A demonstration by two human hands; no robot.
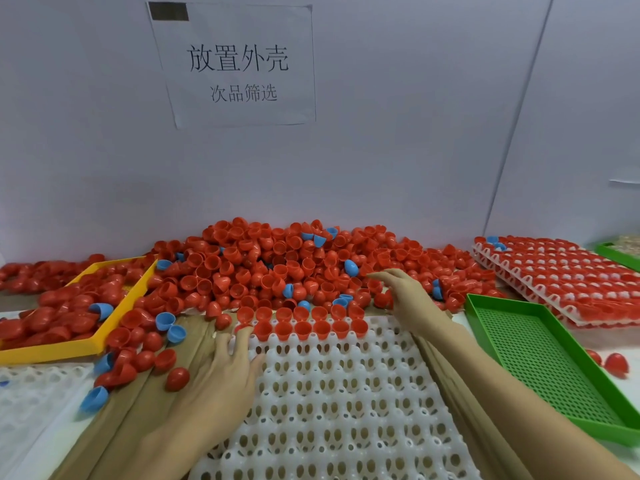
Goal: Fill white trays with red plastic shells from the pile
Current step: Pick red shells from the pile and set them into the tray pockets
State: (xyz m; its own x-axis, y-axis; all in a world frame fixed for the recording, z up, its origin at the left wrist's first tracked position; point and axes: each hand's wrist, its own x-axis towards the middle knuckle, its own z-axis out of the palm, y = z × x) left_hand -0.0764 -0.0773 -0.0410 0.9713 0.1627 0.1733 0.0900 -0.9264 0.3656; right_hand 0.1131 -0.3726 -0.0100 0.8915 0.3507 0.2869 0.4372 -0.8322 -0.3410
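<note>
A big pile of red shells point(263, 265), with a few blue ones mixed in, lies against the back wall. In front of me is a white tray point(346, 403); two rows of red shells point(311, 322) fill its far edge. My left hand point(225, 365) lies at the tray's far left corner, its fingertips pinching a red shell point(241, 329) at an empty pocket there. My right hand point(405, 296) reaches over the tray into the pile, fingers stretched out and touching the shells at the pile's near right part.
A yellow tray point(133, 294) of red shells sits left, a green perforated tray point(540, 362) right. Behind the green tray are stacked white trays point(575, 278) full of red shells. Another white tray point(31, 393) lies near left. Loose shells litter the brown cardboard point(138, 410).
</note>
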